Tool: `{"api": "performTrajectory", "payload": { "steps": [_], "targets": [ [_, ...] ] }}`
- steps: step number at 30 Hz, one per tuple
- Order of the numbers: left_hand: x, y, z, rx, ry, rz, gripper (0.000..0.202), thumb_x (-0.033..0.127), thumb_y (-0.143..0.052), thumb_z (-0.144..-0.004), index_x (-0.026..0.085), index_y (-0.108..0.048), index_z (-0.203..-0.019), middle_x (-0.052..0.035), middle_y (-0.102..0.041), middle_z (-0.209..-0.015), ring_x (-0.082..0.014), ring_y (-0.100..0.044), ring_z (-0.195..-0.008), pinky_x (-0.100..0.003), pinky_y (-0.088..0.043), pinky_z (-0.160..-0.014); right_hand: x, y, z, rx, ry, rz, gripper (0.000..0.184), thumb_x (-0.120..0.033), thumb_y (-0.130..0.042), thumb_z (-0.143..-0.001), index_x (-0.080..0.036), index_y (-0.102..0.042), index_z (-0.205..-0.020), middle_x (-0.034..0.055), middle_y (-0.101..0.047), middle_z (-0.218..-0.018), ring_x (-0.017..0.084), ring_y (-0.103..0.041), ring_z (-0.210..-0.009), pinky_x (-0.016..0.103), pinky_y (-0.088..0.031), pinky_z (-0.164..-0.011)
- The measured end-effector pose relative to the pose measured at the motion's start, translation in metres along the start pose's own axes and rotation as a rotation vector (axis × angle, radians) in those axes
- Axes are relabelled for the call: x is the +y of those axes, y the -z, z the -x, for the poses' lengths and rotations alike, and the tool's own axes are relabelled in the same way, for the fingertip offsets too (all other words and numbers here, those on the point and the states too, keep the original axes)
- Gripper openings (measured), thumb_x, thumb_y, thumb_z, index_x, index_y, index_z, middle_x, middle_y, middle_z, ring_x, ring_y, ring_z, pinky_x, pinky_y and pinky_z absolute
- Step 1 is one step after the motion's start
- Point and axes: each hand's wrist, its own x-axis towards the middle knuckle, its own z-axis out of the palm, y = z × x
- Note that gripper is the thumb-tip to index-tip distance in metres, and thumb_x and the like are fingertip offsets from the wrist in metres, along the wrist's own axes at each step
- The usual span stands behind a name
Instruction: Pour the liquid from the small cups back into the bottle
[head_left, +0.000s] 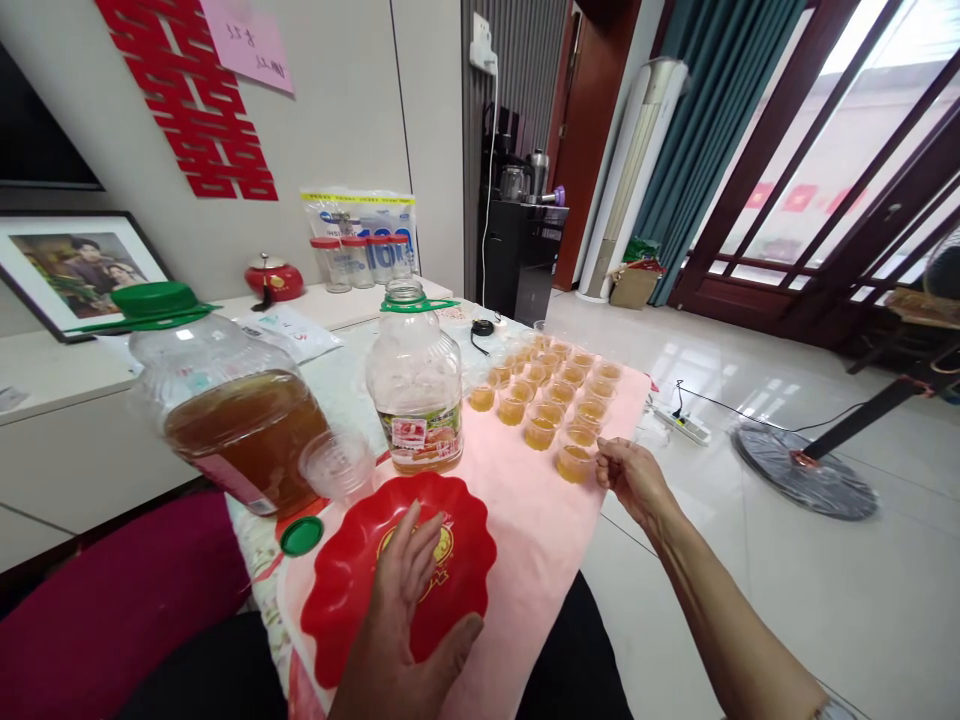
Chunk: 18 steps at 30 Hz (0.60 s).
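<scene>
My left hand (412, 610) hovers over a red scalloped plate (334, 610), its fingers stretched out and nothing in them. On the pink cloth, my right hand (634, 478) has thumb and fingers closed at the side of a clear plastic cup (576, 465) of amber liquid, the nearest in the rows. Several more such cups (540, 430) stand behind it. A nearly empty clear jug (416, 370) without its cap is upright behind the plate. To its left stands a larger jug (247, 430) of brown liquid, capped green. Empty stacked cups (339, 465) sit beside the plate.
A loose green cap (301, 537) lies left of the plate. Red-lidded glass jars (358, 265), a red pot (274, 278) and a framed photo (79, 270) line the cabinet. A black cable (482, 330) lies behind the jug. A round stand base (806, 470) is on the floor.
</scene>
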Motion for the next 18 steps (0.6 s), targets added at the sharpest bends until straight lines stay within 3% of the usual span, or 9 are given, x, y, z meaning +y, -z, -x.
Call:
{"api": "performTrajectory", "payload": {
  "steps": [6,18],
  "targets": [
    [-0.003,0.000,0.003,0.017,-0.021,0.005,0.094,0.061,-0.078,-0.081,0.037,-0.024,-0.155,-0.0161,-0.047,-0.161,-0.0361,-0.044,-0.153,-0.065,-0.043,-0.122,-0.003,-0.001,-0.005,0.036,0.000,-0.020,0.034,-0.041,-0.067,-0.101,-0.016,-0.064,-0.124,0.0074,-0.068,-0.117,0.018,-0.069,-0.096,0.036,-0.062,-0.081],
    [0.017,-0.015,0.012,0.101,-0.006,0.094,0.089,0.064,-0.079,-0.080,0.035,-0.036,-0.152,-0.0134,-0.052,-0.157,-0.0352,-0.046,-0.152,-0.067,-0.037,-0.126,-0.003,0.001,-0.006,0.085,-0.038,-0.016,0.034,-0.041,-0.067,-0.102,-0.016,-0.064,-0.123,0.0073,-0.068,-0.117,0.018,-0.069,-0.097,0.037,-0.062,-0.083]
  ]
}}
